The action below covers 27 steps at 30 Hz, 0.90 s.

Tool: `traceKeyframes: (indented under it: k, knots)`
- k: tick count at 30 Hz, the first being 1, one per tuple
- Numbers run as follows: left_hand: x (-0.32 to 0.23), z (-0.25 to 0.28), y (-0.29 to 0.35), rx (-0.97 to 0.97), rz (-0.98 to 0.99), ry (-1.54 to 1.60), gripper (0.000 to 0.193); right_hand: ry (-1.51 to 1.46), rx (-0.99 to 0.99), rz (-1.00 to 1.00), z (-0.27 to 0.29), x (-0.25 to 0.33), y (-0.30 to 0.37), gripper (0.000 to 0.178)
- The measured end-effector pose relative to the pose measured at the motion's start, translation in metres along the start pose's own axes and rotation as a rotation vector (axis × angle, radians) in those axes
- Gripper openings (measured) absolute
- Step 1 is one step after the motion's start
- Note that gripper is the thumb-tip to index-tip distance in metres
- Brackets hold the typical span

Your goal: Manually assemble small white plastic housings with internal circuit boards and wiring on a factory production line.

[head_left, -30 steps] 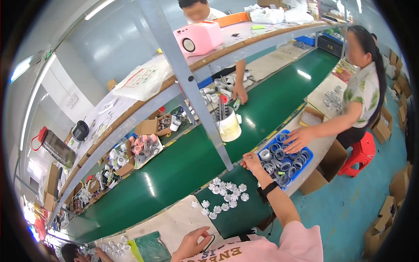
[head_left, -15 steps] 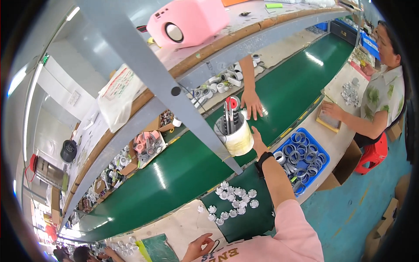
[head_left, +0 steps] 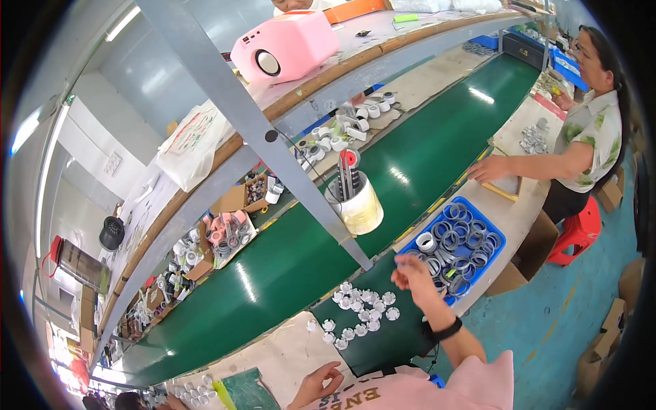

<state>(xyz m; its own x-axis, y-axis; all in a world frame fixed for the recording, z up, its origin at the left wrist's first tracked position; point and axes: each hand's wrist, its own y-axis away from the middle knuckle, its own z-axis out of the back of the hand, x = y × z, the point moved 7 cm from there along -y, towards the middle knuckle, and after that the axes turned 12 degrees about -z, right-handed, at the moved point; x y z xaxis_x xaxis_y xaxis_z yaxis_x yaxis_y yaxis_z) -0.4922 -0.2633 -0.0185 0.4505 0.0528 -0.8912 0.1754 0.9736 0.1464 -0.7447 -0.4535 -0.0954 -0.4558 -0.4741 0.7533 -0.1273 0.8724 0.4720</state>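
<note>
Head view shows the right hand (head_left: 414, 276) beside a blue tray (head_left: 503, 240), left hand (head_left: 318, 384) near the counter's (head_left: 277, 348) edge. Both grips curl loosely; whether they hold anything, I cannot tell.

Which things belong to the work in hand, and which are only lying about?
Likely in use:
- white round parts, mostly on dark green mat
- grey rings in blue tray, by the right hand

Likely lying about:
- pink device
- red-lidded bottle
- white plastic bag
</note>
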Motion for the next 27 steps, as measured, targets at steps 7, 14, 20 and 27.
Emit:
traceKeyframes:
  k: [7,14,20,27]
  knots:
    - [-0.039,0.015,0.005,0.126,-0.283,-0.233,0.022,0.025,0.135,-0.37,-0.024,-0.14,0.094,0.017]
    - [-0.193,0.057,0.023,0.156,-0.922,-0.196,0.009,0.289,0.121,-0.153,-0.018,-0.133,0.109,0.015]
    - [-0.275,0.072,0.103,0.021,-2.109,0.279,0.012,0.586,-0.169,-0.063,0.035,-0.167,0.112,0.016]
    - [-0.265,0.078,0.142,0.279,-2.314,0.572,0.019,0.773,-0.709,-0.009,0.129,-0.16,0.12,0.034]
